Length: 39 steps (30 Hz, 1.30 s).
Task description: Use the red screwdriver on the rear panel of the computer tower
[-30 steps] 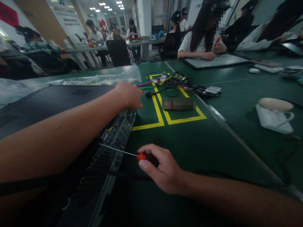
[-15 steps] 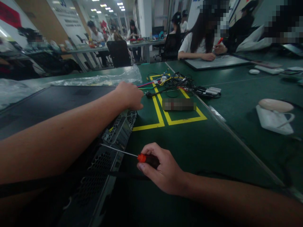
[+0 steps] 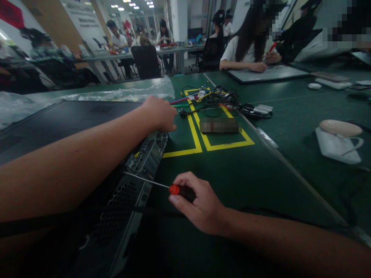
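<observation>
1 screwdriver (image 3: pixel 175 189), with a red-and-dark handle, sits in the right hand (image 3: pixel 199 204), whose thumb and fingers are closed around it. Its thin shaft points at the perforated back of a dark computer case (image 3: pixel 66 119); the tip is lost in shadow. The case lies on the green table (image 3: pixel 261 185), on the person's left. The left hand (image 3: pixel 159 114) is at the case's far back corner, fingers bent; their tips are hidden, so I cannot tell how far it is open or whether it grips. Beyond are 1 black plug (image 3: pixel 183 112) and a cable tangle (image 3: pixel 220 96).
</observation>
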### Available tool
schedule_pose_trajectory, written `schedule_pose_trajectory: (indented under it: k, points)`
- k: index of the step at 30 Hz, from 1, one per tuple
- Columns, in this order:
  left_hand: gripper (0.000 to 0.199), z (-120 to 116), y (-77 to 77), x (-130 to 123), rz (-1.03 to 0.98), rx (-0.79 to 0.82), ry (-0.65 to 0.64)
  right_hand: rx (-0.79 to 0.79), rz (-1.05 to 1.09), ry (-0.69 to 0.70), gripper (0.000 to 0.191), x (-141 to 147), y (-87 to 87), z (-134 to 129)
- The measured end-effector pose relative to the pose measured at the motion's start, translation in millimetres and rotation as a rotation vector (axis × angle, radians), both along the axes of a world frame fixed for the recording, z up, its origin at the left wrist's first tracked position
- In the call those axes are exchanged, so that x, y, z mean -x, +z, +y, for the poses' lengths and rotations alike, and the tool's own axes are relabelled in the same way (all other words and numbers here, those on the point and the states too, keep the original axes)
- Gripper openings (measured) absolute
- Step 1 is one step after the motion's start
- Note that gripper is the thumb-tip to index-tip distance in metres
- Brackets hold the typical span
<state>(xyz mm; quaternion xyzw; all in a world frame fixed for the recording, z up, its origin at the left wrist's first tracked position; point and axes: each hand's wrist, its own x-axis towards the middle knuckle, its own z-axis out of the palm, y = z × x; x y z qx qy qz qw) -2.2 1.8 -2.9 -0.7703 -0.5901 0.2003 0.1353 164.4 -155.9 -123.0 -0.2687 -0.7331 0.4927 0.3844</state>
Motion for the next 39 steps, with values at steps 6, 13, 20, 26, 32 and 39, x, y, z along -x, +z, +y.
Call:
schedule_pose_trajectory:
  k: [6, 13, 20, 26, 32, 39]
  points:
    - [0.059, 0.6, 0.1, 0.0, 0.000, -0.003, -0.005, -0.003, 0.005, 0.004, 0.014, 0.5, 0.1, 0.4]
    - [0.060, -0.5, 0.5, -0.3, 0.002, -0.006, 0.004, 0.007, 0.007, 0.007, 0.013, 0.1, 1.2, -0.7]
    - [0.059, -0.2, 0.0, 0.0, -0.014, -0.002, 0.005, -0.054, -0.022, -0.017, 0.012, -0.9, 2.7, 1.6]
    - [0.060, 1.8, -1.5, 1.4, -0.024, -0.001, 0.005, -0.093, -0.041, -0.019, 0.014, -1.3, 3.7, 2.6]
    - [0.061, 1.0, -0.5, 0.8, -0.016, 0.004, -0.008, -0.112, -0.030, 0.011, 0.020, -0.9, 3.7, 3.2]
    - [0.060, 0.6, -0.5, 0.6, 0.012, 0.006, -0.002, -0.033, -0.016, -0.004, 0.022, -0.7, 0.9, 1.1]
